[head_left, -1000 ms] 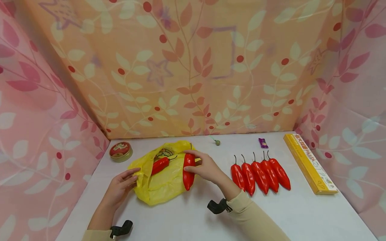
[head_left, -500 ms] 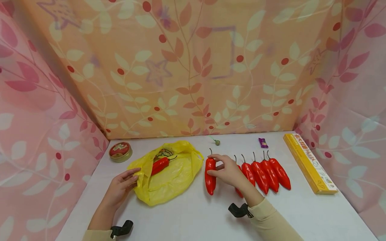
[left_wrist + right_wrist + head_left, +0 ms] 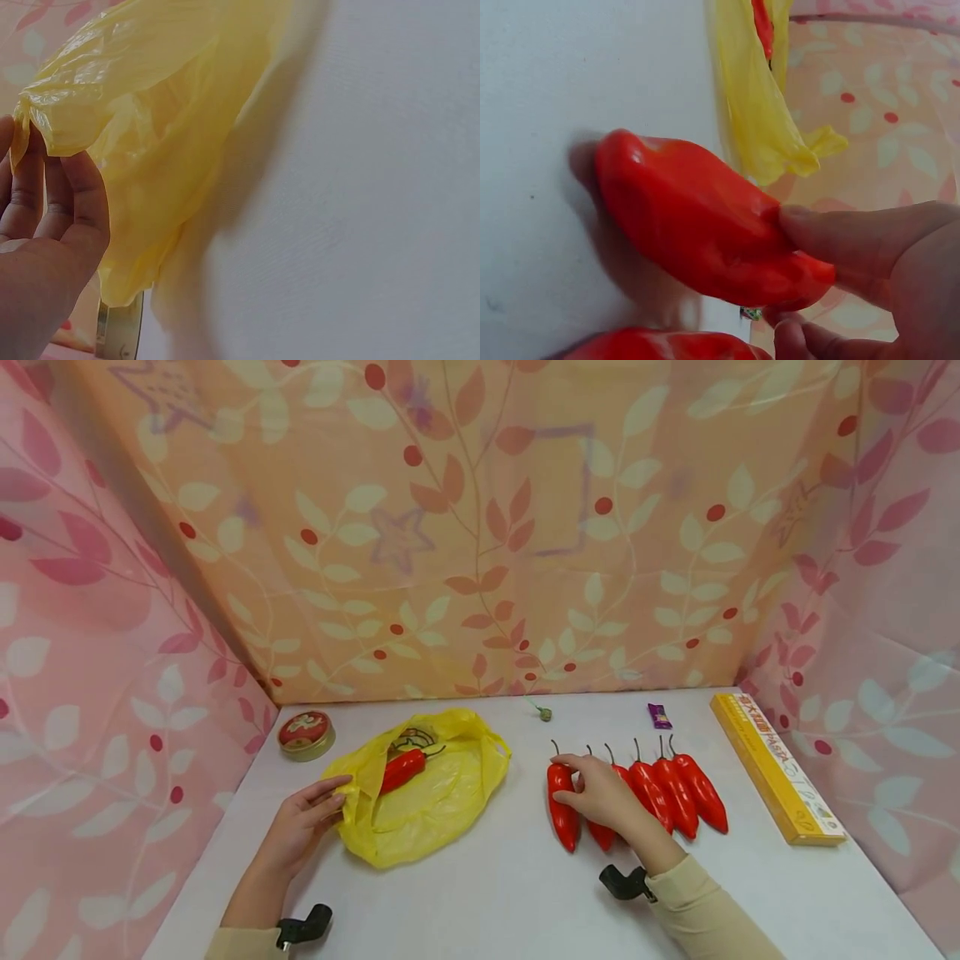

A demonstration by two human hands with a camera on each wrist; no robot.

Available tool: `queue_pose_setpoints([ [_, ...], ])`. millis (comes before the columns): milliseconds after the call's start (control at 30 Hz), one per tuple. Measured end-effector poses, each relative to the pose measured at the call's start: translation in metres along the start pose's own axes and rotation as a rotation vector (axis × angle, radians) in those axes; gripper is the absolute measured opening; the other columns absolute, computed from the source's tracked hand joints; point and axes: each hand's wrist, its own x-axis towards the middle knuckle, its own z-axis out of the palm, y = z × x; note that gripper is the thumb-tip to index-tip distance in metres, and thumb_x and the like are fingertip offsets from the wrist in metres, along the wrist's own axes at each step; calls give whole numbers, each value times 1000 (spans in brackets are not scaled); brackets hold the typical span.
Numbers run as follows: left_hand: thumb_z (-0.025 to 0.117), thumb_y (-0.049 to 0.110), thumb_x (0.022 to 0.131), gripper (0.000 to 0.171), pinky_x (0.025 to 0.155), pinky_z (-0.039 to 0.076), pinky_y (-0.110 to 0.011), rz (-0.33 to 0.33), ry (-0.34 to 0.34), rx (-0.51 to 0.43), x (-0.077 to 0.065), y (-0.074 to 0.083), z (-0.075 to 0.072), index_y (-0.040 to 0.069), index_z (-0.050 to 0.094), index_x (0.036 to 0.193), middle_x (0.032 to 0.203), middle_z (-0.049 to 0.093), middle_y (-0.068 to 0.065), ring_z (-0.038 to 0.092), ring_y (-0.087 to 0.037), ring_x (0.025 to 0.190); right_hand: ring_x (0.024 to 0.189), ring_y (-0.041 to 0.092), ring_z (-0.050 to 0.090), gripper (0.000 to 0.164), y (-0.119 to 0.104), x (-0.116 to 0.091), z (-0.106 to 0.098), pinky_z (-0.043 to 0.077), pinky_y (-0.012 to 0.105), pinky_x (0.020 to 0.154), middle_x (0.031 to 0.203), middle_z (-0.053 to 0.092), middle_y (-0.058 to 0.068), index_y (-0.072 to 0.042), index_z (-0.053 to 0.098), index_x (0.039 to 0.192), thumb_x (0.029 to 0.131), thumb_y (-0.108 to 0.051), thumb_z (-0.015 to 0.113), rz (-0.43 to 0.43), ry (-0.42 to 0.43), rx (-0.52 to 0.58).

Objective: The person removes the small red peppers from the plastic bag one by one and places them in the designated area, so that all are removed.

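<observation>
My left hand [image 3: 298, 827] pinches the left edge of a yellow plastic bag [image 3: 442, 827], which lies spread with its mouth gaping. Inside the bag is a red chili pepper [image 3: 405, 767] with a dark curved stem. In the left wrist view, the gathered rim of the bag [image 3: 71, 127] sits between the fingertips. My right hand [image 3: 611, 797] holds another red chili pepper [image 3: 562, 810] near its stem end, thumb on one side and fingers on the other. Beside it, a row of several red chili peppers [image 3: 701, 793] lies on the table, partly covered by that hand.
A round red-and-gold tin [image 3: 306, 735] stands left of the bag. Toward the back lie a small green round item [image 3: 545, 714] and a purple wrapped sweet [image 3: 660, 717]. A yellow pasta box [image 3: 776, 768] lies at the right. Patterned cloth walls [image 3: 480, 568] enclose the white table [image 3: 465, 910].
My right hand has carried the chili pepper rightward, from over the bag's right edge to beside the row of peppers. The left hand keeps its hold on the bag.
</observation>
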Motion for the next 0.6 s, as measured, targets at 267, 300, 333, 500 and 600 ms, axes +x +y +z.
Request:
queue_pose_setpoints([
  [267,65,23,100,52,95,55,-24,24,-9,-10,-2,1,-1,0,50,144,129,63,6,64,-9,111,112,32,56,56,4,3,-6,58,52,85,129,60,15,-18,62,138,87,-28,80,-19,-4,-121],
  [300,64,23,100,53,95,55,-24,21,-12,-9,-1,1,-2,0,50,145,129,63,7,64,-9,111,114,33,55,55,5,3,-6,58,53,87,132,59,16,-18,63,138,86,-27,80,-22,-2,-128],
  [333,64,22,100,52,95,55,-24,18,-12,-10,-1,0,-2,0,50,145,129,63,6,64,-9,111,115,33,55,54,5,3,-5,58,52,88,132,59,16,-17,64,137,86,-27,80,-23,-2,-135],
  [500,63,20,101,48,95,55,-24,2,-6,-8,0,-1,-1,3,52,144,129,62,8,64,-9,112,107,27,55,53,9,4,-3,59,45,83,126,63,13,-15,66,135,86,-25,81,-36,0,-145],
  [600,63,20,101,46,95,55,-24,-4,2,-11,0,-1,0,4,53,143,128,62,8,64,-9,112,105,25,55,54,9,4,-4,59,45,83,128,62,13,-16,65,136,86,-26,81,-34,4,-135],
])
